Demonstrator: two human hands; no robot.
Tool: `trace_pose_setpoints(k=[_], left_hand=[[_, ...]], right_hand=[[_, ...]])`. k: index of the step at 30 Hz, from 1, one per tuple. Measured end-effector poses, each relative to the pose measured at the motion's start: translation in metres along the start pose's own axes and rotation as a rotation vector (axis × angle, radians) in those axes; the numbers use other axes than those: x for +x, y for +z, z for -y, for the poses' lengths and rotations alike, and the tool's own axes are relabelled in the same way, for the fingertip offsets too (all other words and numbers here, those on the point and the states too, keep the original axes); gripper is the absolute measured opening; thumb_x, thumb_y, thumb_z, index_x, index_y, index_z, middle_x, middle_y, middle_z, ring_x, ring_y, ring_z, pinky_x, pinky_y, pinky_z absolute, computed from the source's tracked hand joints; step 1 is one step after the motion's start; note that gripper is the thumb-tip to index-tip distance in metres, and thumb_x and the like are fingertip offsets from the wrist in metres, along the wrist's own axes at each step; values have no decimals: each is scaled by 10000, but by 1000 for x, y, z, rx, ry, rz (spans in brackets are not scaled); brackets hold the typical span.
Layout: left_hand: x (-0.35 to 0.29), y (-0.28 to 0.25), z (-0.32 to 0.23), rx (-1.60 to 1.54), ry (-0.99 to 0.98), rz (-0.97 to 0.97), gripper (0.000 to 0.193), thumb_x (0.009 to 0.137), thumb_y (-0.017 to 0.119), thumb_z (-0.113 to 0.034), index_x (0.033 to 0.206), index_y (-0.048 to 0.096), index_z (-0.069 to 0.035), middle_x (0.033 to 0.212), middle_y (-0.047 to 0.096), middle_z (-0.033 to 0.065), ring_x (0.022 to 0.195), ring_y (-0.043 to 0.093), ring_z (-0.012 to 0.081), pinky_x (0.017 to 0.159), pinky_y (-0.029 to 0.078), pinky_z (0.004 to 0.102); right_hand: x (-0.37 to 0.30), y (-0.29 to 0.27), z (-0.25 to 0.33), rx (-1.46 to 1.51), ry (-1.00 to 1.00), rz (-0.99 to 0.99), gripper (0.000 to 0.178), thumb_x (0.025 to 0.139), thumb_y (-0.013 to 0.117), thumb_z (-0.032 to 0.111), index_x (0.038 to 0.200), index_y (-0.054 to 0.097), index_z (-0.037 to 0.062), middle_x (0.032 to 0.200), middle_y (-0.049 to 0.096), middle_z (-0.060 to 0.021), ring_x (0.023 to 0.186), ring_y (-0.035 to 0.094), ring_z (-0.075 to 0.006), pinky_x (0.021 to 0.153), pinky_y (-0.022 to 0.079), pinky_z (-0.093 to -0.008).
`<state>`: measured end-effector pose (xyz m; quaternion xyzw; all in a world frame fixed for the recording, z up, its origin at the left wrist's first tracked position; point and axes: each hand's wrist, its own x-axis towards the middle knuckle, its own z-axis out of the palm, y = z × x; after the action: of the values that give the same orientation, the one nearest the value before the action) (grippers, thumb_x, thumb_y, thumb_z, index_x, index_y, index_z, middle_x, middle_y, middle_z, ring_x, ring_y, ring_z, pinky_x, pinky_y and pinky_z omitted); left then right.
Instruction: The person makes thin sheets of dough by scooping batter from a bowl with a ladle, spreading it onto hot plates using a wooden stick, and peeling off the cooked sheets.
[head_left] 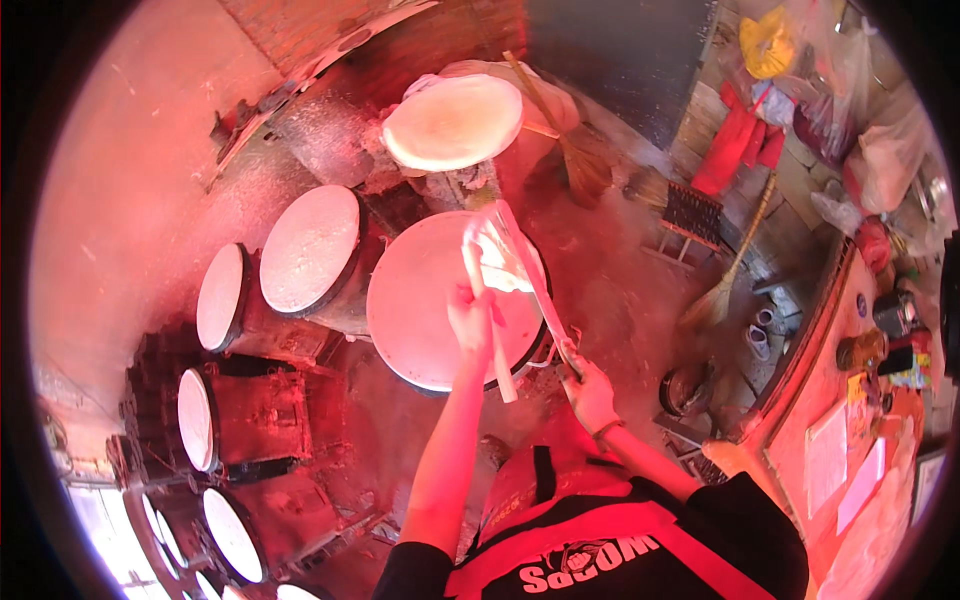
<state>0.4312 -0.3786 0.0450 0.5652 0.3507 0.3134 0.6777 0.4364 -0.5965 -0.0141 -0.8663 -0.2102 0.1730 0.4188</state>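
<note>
A large round griddle stands in front of me, its flat top glowing pink in the red light. Over it, my left hand is closed around a light wooden stick. My right hand, a band at its wrist, grips the dark handle of a long flat spatula. The blade slants up and left across the griddle's right side, close to the stick's upper end. Between blade and stick shows a bright pale patch like a thin sheet; whether it is lifted I cannot tell.
More round-topped stoves stand at left, including a near one. Beyond my griddle is a stack topped with a pale disc. Brooms, a small dark stool and shoes lie rightward, beside a counter with jars and papers.
</note>
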Motion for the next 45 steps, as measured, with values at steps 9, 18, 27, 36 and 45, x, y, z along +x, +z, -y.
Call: trace_pose_setpoints(k=[9,18,27,36,45], left_hand=[[16,-82,-166,-446,-46,501,162,959,440,-192,968,501,-42,746,471,7,635,426,91,602,380,251],[-89,-267,-56,-117,-479,54,243,912,546,-199,733,391,-140,565,333,-77,405,285,30,349,206,214],[-145,-342,-23,-310,-553,-193,212,887,587,-198,748,456,-105,530,311,-60,385,270,50,348,206,230],[-158,-362,1,-360,-607,-346,175,854,621,-166,761,484,-107,599,384,-39,445,335,73,406,271,235],[-192,-343,24,-332,-598,-421,198,784,638,-160,681,484,-93,591,430,-2,472,435,125,469,389,284]], right_hand=[[64,84,49,383,70,-118,417,904,531,235,1312,491,162,877,657,-95,721,640,-235,638,499,-358],[-27,145,105,1164,411,-222,428,907,559,304,1319,466,233,534,320,87,371,292,-43,347,233,-214],[52,163,142,903,270,15,288,892,541,297,1157,559,186,478,328,71,334,310,-63,314,231,-245],[-21,111,106,952,359,-212,405,907,566,303,1279,517,149,527,361,83,368,309,-44,350,230,-222],[7,86,134,833,365,369,338,885,595,297,1205,559,195,492,334,88,346,296,-47,325,209,-230]])
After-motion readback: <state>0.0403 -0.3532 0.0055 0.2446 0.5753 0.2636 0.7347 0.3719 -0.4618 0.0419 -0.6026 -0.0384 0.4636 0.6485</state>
